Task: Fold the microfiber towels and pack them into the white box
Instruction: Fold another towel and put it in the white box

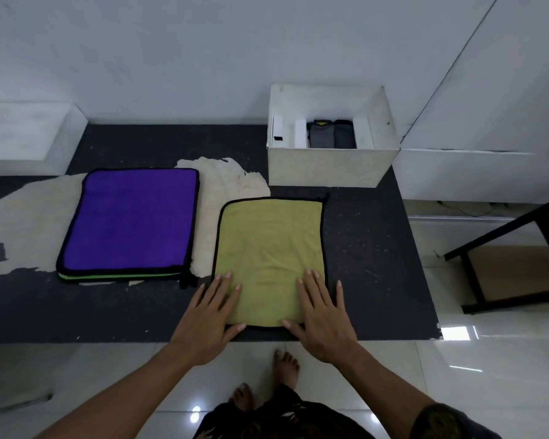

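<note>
Nearest, at six o'clock, two bare feet stand on glossy white floor tiles. Just beyond them both hands lie flat with fingers spread, gripping nothing: the left hand presses the near left corner of a yellow-green towel, and the right hand presses its near right corner. This towel, edged in black, lies flat on a dark mat. At ten o'clock from it, just apart, a purple towel tops a stack with a green layer showing beneath. Farther, at one o'clock, the white box stands open, with grey folded towels upright inside. A black frame stands at three o'clock.
</note>
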